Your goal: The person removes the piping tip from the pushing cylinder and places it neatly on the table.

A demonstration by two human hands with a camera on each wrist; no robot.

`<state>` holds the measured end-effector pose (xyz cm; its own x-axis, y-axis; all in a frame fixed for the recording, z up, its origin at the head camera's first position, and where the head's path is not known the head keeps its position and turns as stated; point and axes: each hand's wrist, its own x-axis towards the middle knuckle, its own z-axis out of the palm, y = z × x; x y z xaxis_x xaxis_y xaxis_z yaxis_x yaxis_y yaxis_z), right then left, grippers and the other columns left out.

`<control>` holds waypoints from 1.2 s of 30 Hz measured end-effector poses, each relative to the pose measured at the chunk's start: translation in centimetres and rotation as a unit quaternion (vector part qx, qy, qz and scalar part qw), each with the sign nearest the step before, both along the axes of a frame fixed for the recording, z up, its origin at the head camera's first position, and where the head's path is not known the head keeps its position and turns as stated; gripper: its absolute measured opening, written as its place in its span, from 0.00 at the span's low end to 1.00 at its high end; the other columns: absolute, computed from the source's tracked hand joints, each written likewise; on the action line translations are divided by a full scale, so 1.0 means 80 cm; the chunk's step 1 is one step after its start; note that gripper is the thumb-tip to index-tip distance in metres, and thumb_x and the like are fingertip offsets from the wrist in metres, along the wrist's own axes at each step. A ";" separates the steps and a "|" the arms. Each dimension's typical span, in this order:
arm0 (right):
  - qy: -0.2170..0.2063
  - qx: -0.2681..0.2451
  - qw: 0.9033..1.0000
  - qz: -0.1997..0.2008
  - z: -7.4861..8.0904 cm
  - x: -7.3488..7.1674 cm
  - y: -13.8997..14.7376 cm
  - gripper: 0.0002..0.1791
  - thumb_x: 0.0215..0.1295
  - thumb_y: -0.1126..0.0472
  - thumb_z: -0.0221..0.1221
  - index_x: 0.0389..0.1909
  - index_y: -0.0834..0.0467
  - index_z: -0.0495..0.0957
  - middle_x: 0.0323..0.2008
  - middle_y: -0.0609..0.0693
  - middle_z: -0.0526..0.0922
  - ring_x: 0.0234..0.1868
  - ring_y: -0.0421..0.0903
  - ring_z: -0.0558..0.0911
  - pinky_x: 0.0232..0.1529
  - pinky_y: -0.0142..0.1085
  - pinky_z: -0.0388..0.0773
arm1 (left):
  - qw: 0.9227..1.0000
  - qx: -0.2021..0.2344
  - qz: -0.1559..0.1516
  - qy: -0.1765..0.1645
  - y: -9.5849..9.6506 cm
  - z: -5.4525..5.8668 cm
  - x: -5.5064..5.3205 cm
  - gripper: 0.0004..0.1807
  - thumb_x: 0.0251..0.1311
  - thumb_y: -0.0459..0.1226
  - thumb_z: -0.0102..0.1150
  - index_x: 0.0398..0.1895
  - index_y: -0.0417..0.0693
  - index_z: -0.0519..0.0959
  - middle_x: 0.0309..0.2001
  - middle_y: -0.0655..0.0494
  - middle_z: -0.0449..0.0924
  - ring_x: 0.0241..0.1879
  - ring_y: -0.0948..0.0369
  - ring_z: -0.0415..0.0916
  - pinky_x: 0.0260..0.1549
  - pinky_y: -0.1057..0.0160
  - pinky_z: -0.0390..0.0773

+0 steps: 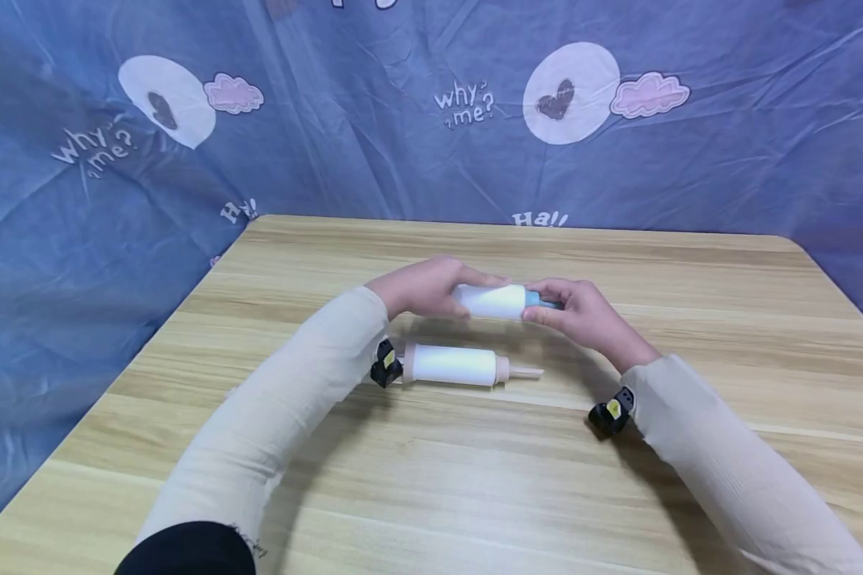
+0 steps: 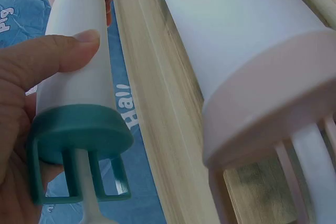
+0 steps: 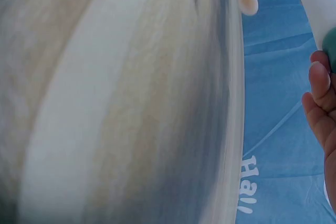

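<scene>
My left hand (image 1: 430,289) grips the white barrel of a syringe-like tube (image 1: 492,303), held sideways over the far half of the table. In the left wrist view, its teal collar (image 2: 84,124) has an open finger frame with a white plunger rod (image 2: 86,177) passing through. The thumb lies along the barrel. At the other end, my right hand (image 1: 578,311) pinches the tube's blue-green tip, with the fingers partly covering it. Nearer to me lies a second white tube (image 1: 453,365) with pale pink ends and a thin pink nozzle (image 1: 526,373); my left wrist hides its plunger end.
The wood-grain table (image 1: 431,479) runs back to a blue printed cloth (image 1: 374,120) hanging behind it. Black wrist cameras, one on the left cuff (image 1: 386,363) and one on the right (image 1: 611,414), hang low over the tabletop.
</scene>
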<state>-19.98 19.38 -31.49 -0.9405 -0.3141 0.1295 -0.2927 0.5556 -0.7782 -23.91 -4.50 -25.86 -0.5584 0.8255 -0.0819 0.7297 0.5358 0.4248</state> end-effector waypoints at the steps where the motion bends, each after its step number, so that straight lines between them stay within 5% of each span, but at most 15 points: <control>1: 0.005 0.000 1.000 0.002 0.000 0.001 0.000 0.23 0.56 0.57 0.63 0.50 0.66 0.76 0.40 0.62 0.83 0.33 0.35 0.81 0.34 0.27 0.78 | 1.000 0.003 -0.002 0.000 0.000 0.000 0.000 0.39 0.48 0.30 0.64 0.66 0.57 0.64 0.64 0.57 0.67 0.55 0.58 0.72 0.53 0.65 0.71; 6: 0.026 -0.005 1.000 0.015 0.000 0.003 -0.002 0.21 0.56 0.58 0.63 0.49 0.66 0.77 0.39 0.61 0.84 0.33 0.34 0.81 0.34 0.27 0.78 | 1.000 0.023 -0.005 -0.009 -0.004 -0.005 -0.003 0.39 0.47 0.30 0.66 0.65 0.56 0.66 0.63 0.58 0.68 0.52 0.59 0.74 0.49 0.67 0.73; 13: 0.047 -0.012 0.998 0.036 -0.001 0.007 -0.005 0.18 0.56 0.61 0.63 0.46 0.67 0.77 0.38 0.62 0.84 0.32 0.34 0.81 0.33 0.28 0.79 | 0.999 0.033 0.001 -0.030 -0.007 -0.006 -0.005 0.39 0.44 0.31 0.68 0.63 0.56 0.68 0.62 0.60 0.69 0.56 0.59 0.72 0.54 0.65 0.70; 24: 0.210 0.041 0.973 0.089 0.007 0.004 -0.001 0.18 0.48 0.65 0.67 0.41 0.66 0.79 0.32 0.56 0.85 0.32 0.42 0.81 0.32 0.34 0.80 | 0.995 0.068 0.009 -0.068 -0.013 -0.006 -0.006 0.37 0.44 0.31 0.69 0.62 0.55 0.69 0.60 0.55 0.71 0.48 0.62 0.75 0.48 0.67 0.73; 33: 0.218 0.049 0.972 0.067 0.007 0.003 -0.001 0.24 0.44 0.65 0.70 0.45 0.65 0.79 0.36 0.57 0.85 0.37 0.51 0.83 0.36 0.43 0.81 | 0.996 0.058 0.019 -0.067 -0.011 -0.004 -0.008 0.38 0.44 0.30 0.68 0.63 0.58 0.69 0.60 0.53 0.72 0.46 0.61 0.75 0.45 0.66 0.74; 36: 0.172 0.061 0.981 0.060 0.009 0.001 0.000 0.26 0.48 0.62 0.69 0.50 0.64 0.77 0.39 0.59 0.84 0.40 0.53 0.83 0.40 0.45 0.79 | 0.997 0.051 0.021 -0.059 -0.010 -0.003 -0.008 0.38 0.44 0.29 0.67 0.62 0.58 0.69 0.59 0.53 0.72 0.44 0.61 0.76 0.43 0.66 0.75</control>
<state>-19.89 19.34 -30.77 -0.8028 -0.4523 0.3884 -0.5958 0.5839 -0.5514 -24.54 -5.32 -26.12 -0.5844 0.8088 -0.0659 0.6489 0.5145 0.5605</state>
